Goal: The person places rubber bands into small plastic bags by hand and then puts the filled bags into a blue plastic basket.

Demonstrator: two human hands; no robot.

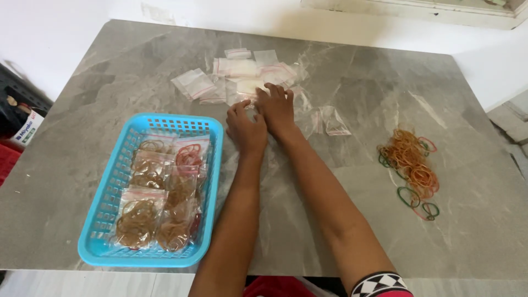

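Grey marbled stone forms the worktop [352, 220], which carries everything. On its left sits a blue plastic basket [110, 187], its walls keeping a batch of filled zip bags [159, 203] of brownish rubber bands stacked together. At the far middle lies a spread of empty clear zip bags [231, 77], laid flat and overlapping, within easy reach. To the right, well apart, a loose heap of rubber bands [410, 165] rests, orange, green and red. Both hands lie palm-down side by side at the near edge of the empty bags: the right hand [276, 109] has fingers spread on a bag, gripping nothing visible; the left hand [246, 129] rests with fingers loosely curled.
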